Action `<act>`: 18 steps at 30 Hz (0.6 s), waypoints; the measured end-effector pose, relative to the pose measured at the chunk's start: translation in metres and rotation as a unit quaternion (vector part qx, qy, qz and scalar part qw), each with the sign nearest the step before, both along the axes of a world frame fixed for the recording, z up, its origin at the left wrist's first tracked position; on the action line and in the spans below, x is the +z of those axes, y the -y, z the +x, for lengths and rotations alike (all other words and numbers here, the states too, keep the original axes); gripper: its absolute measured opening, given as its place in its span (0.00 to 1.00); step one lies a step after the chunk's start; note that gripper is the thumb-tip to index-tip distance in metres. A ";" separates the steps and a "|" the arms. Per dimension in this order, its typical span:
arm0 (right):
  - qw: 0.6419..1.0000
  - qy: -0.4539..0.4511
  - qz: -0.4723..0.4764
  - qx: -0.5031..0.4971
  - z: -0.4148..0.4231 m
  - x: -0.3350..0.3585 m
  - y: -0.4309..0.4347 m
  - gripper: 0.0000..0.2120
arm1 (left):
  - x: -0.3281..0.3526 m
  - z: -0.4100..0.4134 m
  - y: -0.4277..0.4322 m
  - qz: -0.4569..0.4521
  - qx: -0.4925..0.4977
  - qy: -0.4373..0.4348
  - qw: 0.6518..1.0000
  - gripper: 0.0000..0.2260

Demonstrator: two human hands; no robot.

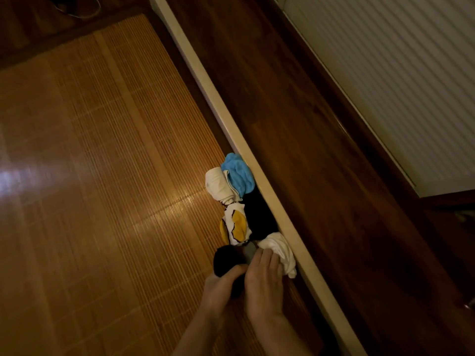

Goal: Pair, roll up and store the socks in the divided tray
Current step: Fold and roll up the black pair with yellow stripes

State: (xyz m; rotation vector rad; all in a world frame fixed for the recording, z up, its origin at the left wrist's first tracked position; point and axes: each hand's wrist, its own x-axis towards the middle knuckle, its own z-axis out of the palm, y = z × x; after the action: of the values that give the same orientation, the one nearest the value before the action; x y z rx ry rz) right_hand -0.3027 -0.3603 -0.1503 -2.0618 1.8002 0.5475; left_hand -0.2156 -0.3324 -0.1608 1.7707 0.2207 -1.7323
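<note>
A woven bamboo mat (97, 176) fills the left, a bright glare on its left part. Along the mat's right edge runs a pale cream rail (246, 150), dark wooden boards (321, 176) beyond it, then a white ribbed panel (398, 73). Above the mat's top edge, a thin cable (84, 11) loops.

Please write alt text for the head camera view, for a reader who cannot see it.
Two bare hands, left hand and right hand, work a black sock on a bamboo mat. Beyond them, blue, white, yellow-patterned and black socks lie against a cream rail.
</note>
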 end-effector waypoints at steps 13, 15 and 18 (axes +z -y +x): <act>0.868 0.352 0.013 -0.350 -0.029 0.025 -0.023 0.28 | 0.033 -0.002 -0.008 -0.033 0.006 -0.073 0.997 0.17; 0.828 0.390 0.056 -0.399 -0.031 0.027 -0.021 0.27 | 0.036 -0.004 -0.007 -0.047 0.001 -0.056 0.997 0.23; 0.784 0.416 0.105 -0.449 -0.032 0.029 -0.018 0.27 | 0.041 -0.004 -0.006 -0.067 -0.007 -0.020 0.998 0.28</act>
State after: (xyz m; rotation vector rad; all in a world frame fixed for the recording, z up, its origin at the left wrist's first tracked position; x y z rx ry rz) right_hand -0.3348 -0.3421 -0.1210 -0.8155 1.7220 -0.3830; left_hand -0.2198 -0.3267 -0.1198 1.6469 0.1057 -1.7516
